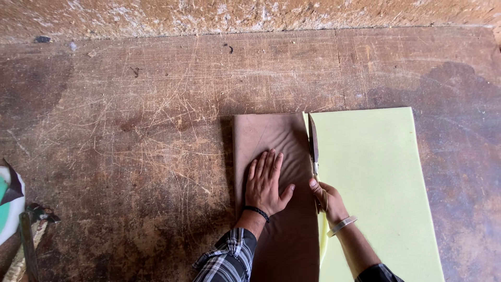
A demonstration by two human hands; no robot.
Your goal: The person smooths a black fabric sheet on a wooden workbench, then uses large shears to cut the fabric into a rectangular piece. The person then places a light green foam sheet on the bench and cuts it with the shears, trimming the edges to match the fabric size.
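A brown sheet lies flat on a pale yellow-green foam sheet on a scratched wooden surface. My left hand presses flat on the brown sheet, fingers spread, with a black band at the wrist. My right hand, with a metal bangle at the wrist, grips the handles of a pair of scissors. The scissor blades point away from me along the brown sheet's right edge, in the foam.
The worn wooden surface spreads wide to the left and far side. At the left edge lie a white and green object and a tool with a dark head. A rough wall runs along the far side.
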